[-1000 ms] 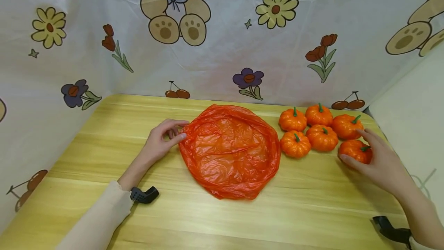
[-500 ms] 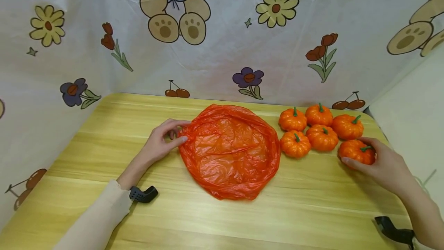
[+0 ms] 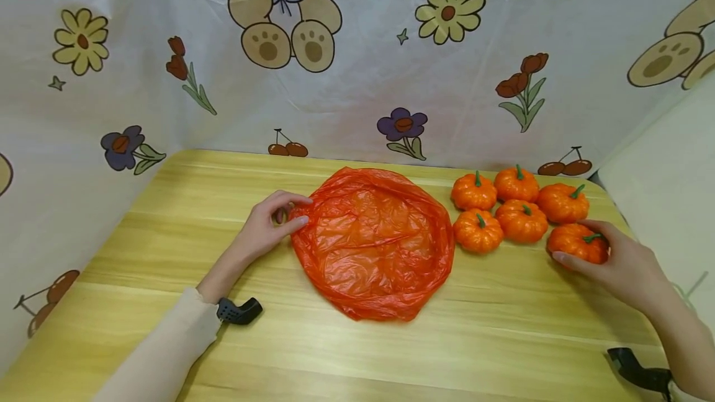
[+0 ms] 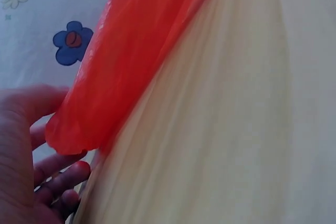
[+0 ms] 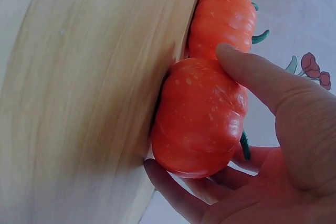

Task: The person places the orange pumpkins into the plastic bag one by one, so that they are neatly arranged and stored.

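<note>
In the head view a thin orange-red plastic bag lies spread in a round shape, its edge rolled up. My left hand is at its left edge; the left wrist view shows the bag's edge between thumb and curled fingers. At the right, my right hand holds a small toy pumpkin with a green stem. Seen from the right wrist, the thumb lies along one side of this pumpkin and the fingers curl round the other side, partly hidden behind it.
Several more toy pumpkins stand clustered between the bag and the right hand, the nearest one close to the bag's right edge. The wooden table ends at a printed cloth behind and a pale panel at right.
My right hand has settled round the front right pumpkin, its fingers moving to the far side, and the pumpkin has shifted slightly right. The left hand stays at the bag's edge.
</note>
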Tool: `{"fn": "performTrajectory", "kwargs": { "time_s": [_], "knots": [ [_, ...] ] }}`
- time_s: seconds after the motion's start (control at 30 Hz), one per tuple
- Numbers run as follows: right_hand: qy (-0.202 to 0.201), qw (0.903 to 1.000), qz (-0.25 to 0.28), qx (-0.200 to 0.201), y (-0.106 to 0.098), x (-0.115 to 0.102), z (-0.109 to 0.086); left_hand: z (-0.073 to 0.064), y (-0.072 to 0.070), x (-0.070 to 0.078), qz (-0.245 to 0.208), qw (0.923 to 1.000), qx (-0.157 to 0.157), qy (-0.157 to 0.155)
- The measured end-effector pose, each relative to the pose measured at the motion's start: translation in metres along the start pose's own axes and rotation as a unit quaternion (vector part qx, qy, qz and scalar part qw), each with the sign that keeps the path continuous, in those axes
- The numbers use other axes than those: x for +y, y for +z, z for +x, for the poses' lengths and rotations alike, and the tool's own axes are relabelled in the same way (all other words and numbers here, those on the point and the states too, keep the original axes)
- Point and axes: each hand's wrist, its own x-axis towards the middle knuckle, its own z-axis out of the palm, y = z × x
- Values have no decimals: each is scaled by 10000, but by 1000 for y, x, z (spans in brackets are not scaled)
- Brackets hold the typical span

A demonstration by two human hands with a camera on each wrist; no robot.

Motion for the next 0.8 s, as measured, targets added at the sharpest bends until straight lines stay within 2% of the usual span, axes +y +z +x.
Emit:
{"fn": "performTrajectory", "kwargs": {
  "time_s": [0.13, 0.37, 0.8],
  "knots": [
    [15, 10000, -60, -5, 0, 1, 0, 4, 9, 3, -105, 9996, 164, -183],
    [32, 10000, -62, -11, 2, 3, 0, 9, 19, 9, 16, 9997, 121, -205],
    [-142, 9999, 46, -50, 0, 3, -1, 7, 18, 10, -11, 9991, 252, -344]
  ]
}}
